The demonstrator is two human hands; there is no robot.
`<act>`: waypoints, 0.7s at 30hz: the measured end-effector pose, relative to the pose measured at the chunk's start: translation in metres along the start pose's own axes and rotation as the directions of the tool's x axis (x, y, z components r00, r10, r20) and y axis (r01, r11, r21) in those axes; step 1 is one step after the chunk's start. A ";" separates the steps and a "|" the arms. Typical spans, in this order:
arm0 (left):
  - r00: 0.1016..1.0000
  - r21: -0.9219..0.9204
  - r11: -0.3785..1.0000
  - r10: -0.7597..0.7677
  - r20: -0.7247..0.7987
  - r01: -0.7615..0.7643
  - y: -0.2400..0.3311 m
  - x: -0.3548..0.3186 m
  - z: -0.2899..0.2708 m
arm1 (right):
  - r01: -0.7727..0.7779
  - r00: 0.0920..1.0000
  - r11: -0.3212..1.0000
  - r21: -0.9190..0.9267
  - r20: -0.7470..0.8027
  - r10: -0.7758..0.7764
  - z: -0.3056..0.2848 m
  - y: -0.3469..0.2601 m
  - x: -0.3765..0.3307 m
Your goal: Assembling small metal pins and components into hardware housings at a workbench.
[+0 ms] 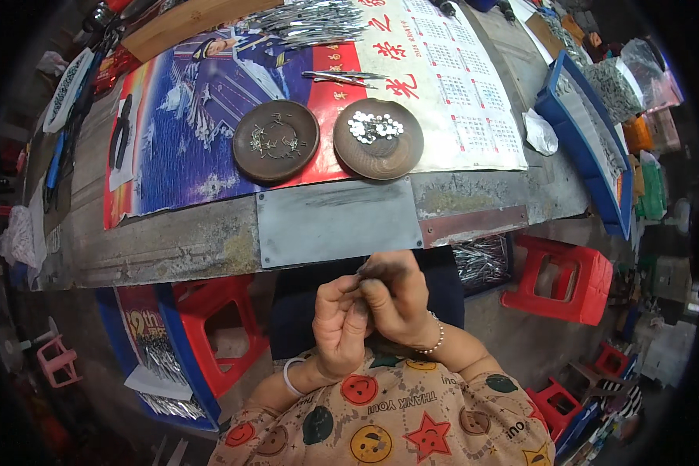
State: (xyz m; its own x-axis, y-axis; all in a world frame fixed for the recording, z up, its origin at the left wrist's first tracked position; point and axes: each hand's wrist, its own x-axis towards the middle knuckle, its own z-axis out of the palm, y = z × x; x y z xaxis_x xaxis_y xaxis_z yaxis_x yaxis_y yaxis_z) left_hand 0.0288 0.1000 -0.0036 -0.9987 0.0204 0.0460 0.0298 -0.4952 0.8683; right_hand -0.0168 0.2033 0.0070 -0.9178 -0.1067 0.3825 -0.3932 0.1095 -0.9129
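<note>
My left hand (340, 320) and my right hand (397, 293) meet in front of my body, just short of the table's near edge. Both have thumb and fingers pinched together, and whatever sits between them is too small or hidden to make out. Beyond them, a grey metal plate (338, 225) is fixed along the table edge. Two round brown dishes stand behind it: the left dish (248, 161) holds small thin metal bits (276, 140), the right dish (384, 161) small shiny round pieces (374, 126). Several slim metal tools (346, 78) lie just past the dishes.
A calendar poster (466, 132) covers much of the table (171, 248). Silver metal tools (311, 23) are heaped at the back. Dark-handled pliers (120, 133) lie left, a blue tray (561, 124) right. Below are red stools (563, 279) and a blue crate (186, 342) of metal pieces.
</note>
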 end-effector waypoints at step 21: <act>0.999 -0.052 0.997 -0.049 0.014 0.050 -0.002 0.000 -0.016 | -0.498 0.856 0.764 0.409 0.095 0.507 0.001 -0.002 0.012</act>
State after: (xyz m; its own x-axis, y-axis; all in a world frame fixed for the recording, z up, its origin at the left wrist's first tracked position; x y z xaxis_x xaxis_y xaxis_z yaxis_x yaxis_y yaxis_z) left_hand 0.0278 0.0869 -0.0134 -0.9983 0.0567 0.0103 -0.0219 -0.5379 0.8427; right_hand -0.0270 0.2010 0.0136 -0.9803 -0.1298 -0.1491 0.1794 -0.2674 -0.9468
